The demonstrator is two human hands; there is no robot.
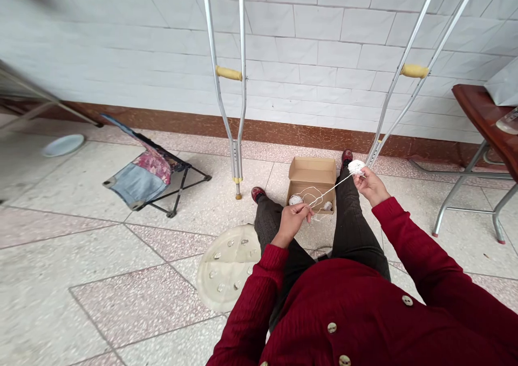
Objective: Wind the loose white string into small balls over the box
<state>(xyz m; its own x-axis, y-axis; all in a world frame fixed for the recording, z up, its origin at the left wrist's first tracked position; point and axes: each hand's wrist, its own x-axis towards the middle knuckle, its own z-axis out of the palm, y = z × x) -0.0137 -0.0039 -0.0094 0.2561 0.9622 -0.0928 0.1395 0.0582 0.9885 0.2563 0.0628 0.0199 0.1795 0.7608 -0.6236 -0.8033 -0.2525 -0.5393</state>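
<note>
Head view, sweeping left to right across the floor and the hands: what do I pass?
Plate → folding stool → crutch → left hand, pinching the thread → thread ball, held in the right hand → second crutch's yellow grip → table.

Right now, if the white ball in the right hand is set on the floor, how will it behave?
Probably light: the right hand holds the ball up by the fingertips alone. It looks round, so it would likely roll on the smooth floor. The thread near the left hand hangs in loose loops, so it seems floppy and may tangle.
</note>
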